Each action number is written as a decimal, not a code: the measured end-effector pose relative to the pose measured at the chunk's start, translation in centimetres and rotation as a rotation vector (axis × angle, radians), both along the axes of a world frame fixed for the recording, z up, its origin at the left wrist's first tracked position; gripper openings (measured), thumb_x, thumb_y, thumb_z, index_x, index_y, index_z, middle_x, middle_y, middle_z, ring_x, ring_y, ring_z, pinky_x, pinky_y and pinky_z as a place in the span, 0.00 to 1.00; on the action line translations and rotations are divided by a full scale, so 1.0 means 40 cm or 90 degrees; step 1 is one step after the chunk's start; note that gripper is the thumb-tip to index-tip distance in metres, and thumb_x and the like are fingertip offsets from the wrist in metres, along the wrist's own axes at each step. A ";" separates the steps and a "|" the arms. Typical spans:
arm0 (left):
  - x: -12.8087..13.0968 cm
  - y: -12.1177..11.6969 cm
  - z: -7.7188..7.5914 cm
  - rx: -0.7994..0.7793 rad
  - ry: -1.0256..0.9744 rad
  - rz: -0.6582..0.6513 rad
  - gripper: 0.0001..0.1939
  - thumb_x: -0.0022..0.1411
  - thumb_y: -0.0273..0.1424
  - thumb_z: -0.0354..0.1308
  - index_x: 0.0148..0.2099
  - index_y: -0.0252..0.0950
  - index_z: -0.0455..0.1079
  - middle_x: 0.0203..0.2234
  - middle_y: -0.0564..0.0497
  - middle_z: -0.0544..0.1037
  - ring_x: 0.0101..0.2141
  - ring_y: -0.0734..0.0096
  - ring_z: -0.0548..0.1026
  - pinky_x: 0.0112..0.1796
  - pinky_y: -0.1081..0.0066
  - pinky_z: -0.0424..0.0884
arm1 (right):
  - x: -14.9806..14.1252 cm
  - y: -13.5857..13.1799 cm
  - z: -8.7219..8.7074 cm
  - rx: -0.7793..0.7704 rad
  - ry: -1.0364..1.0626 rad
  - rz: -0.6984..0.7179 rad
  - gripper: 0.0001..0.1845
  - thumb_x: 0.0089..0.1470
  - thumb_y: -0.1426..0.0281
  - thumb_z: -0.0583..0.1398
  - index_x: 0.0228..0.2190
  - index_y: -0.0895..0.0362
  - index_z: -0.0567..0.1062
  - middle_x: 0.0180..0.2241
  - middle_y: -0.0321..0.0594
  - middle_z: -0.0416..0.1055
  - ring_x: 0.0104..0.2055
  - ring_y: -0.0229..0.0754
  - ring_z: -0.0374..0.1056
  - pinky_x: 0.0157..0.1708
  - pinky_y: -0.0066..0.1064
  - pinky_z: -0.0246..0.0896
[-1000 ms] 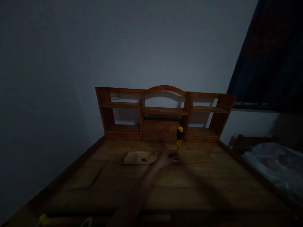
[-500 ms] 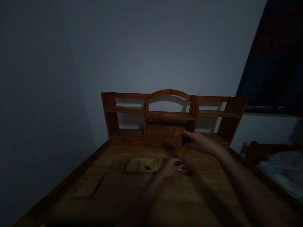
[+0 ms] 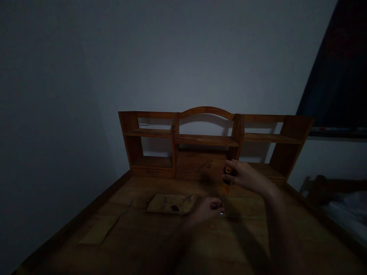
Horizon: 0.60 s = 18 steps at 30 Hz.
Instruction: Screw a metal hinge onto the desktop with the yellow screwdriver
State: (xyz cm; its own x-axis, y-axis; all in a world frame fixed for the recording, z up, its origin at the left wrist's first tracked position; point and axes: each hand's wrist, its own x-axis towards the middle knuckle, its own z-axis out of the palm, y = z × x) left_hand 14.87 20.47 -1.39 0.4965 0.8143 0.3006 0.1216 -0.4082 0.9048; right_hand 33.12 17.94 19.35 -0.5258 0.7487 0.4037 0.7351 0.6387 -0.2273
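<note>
My right hand (image 3: pixel 243 175) is closed around the black and orange handle of a screwdriver (image 3: pixel 226 188), held upright with its shaft pointing down. Low on the desk, my left hand (image 3: pixel 210 208) has its fingers drawn together around the bottom of the shaft. A small shiny spot shows just under those fingertips; what they pinch there is too dark and small to make out. Left of this hand lies a pale, rough-edged board (image 3: pixel 170 203) with dark marks on it.
Along the back of the wooden desk (image 3: pixel 137 244) stands a wooden shelf unit (image 3: pixel 206 140) against the wall. A flat, thin panel (image 3: pixel 99 229) lies at the left, a slim rod-like thing (image 3: pixel 126 211) beside it. White cloth (image 3: pixel 348 214) lies beyond the right edge.
My right hand has turned slightly on the screwdriver handle, and more orange shows. The left hand stays at the tip. The whole view has shifted a little.
</note>
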 end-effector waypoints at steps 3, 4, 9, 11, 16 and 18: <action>0.000 0.002 0.000 -0.032 -0.008 0.002 0.11 0.59 0.33 0.64 0.40 0.30 0.77 0.36 0.45 0.79 0.38 0.67 0.77 0.42 0.71 0.71 | -0.011 0.000 -0.007 0.025 -0.002 -0.034 0.13 0.61 0.61 0.60 0.41 0.58 0.73 0.41 0.47 0.72 0.44 0.51 0.69 0.44 0.40 0.60; 0.000 0.003 0.000 -0.041 -0.016 -0.003 0.11 0.58 0.33 0.64 0.40 0.29 0.77 0.36 0.45 0.79 0.38 0.67 0.77 0.42 0.71 0.71 | -0.013 0.000 -0.006 0.022 0.006 -0.016 0.13 0.61 0.62 0.60 0.43 0.58 0.73 0.43 0.47 0.72 0.46 0.51 0.68 0.46 0.40 0.60; -0.009 0.002 0.007 -0.044 -0.006 -0.014 0.15 0.63 0.38 0.62 0.42 0.30 0.77 0.37 0.45 0.80 0.39 0.66 0.77 0.44 0.70 0.71 | 0.000 -0.016 0.013 -0.045 0.067 0.112 0.21 0.60 0.71 0.58 0.55 0.53 0.71 0.47 0.42 0.73 0.41 0.42 0.70 0.41 0.33 0.61; -0.016 0.000 0.016 -0.032 0.008 -0.025 0.17 0.65 0.42 0.60 0.42 0.30 0.78 0.38 0.45 0.80 0.40 0.66 0.77 0.44 0.70 0.70 | 0.007 -0.018 0.019 -0.059 0.077 0.112 0.20 0.61 0.70 0.59 0.55 0.54 0.72 0.43 0.41 0.74 0.36 0.40 0.69 0.36 0.31 0.60; -0.027 0.001 0.036 -0.007 0.022 -0.064 0.20 0.68 0.44 0.57 0.43 0.30 0.78 0.40 0.44 0.80 0.42 0.65 0.77 0.46 0.70 0.70 | 0.001 0.007 0.011 0.036 0.054 0.040 0.14 0.61 0.60 0.63 0.39 0.58 0.73 0.33 0.39 0.72 0.32 0.41 0.66 0.31 0.31 0.54; -0.028 0.001 0.037 -0.017 0.013 -0.064 0.19 0.67 0.43 0.58 0.44 0.30 0.78 0.41 0.44 0.80 0.42 0.65 0.77 0.47 0.70 0.70 | -0.007 0.017 0.005 0.073 0.027 -0.019 0.18 0.61 0.54 0.62 0.32 0.57 0.70 0.30 0.39 0.71 0.31 0.42 0.66 0.30 0.33 0.52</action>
